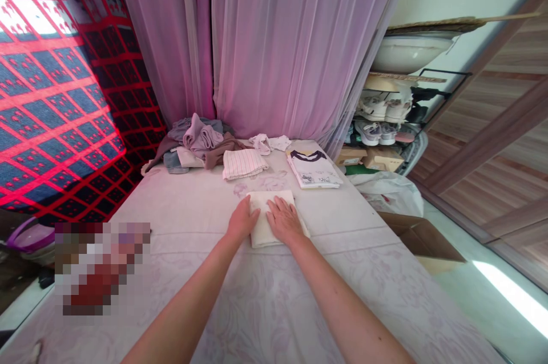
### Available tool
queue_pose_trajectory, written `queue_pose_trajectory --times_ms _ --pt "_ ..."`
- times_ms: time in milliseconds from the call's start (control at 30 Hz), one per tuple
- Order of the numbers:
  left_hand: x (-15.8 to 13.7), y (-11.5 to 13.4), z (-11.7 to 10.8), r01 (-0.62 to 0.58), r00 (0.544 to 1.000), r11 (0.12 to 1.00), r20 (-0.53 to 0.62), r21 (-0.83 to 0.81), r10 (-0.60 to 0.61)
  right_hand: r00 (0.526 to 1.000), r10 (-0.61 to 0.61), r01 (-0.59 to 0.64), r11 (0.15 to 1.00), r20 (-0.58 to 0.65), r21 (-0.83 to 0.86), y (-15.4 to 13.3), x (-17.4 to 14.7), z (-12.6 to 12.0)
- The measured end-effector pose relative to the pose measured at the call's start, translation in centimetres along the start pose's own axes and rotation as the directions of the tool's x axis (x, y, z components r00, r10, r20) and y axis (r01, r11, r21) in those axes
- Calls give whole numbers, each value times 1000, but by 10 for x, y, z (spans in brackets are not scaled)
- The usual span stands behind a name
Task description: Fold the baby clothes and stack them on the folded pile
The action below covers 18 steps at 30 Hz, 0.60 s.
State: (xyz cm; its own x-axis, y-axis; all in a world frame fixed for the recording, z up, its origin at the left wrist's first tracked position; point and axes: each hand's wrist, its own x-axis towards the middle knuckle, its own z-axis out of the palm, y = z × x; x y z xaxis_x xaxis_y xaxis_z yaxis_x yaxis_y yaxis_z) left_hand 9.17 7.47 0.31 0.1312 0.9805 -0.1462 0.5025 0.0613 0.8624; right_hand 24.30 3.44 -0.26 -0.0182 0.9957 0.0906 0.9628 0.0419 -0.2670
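A folded cream-white cloth [262, 231], perhaps a garment, lies flat on the patterned bedsheet [265, 295]. My right hand [285, 220] rests palm down on it, fingers stretched out. At the cloth's left edge is my left hand [242, 220], fingers extended and touching its side. Just beyond is a folded striped cloth [245, 164]. Farther right sits a stack of folded shirts [314, 170], the top one white with a dark neckline.
A heap of clothes [201, 138] is at the far left of the bed, with small crumpled pieces [270, 144] beside it. Purple curtains [274, 39] hang behind. To the right stand a shoe rack [381, 107], a plastic bag [398, 193] and a cardboard box [422, 235].
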Motion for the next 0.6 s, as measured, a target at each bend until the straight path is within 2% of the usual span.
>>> queue_pose_trajectory --times_ms 133,300,367,467,533,600 --pt "-7 1 -11 165 984 976 85 -143 -154 988 7 3 998 -156 62 2 -4 -1" --pt "-23 11 -11 276 944 933 248 -229 -218 962 131 -39 934 -240 354 13 -4 -2" --pt "-28 16 -2 276 948 933 229 -233 -223 943 197 -50 880 -267 472 22 -4 -6" --pt "-26 28 6 241 967 950 137 -196 -217 891 329 -84 795 -311 601 38 -5 -18" --pt "-18 42 -1 199 979 970 83 -138 -189 849 413 -111 749 -330 653 50 -7 -25" --pt "-6 63 -21 139 990 989 41 -51 -137 817 465 -123 718 -340 686 59 -9 -30"
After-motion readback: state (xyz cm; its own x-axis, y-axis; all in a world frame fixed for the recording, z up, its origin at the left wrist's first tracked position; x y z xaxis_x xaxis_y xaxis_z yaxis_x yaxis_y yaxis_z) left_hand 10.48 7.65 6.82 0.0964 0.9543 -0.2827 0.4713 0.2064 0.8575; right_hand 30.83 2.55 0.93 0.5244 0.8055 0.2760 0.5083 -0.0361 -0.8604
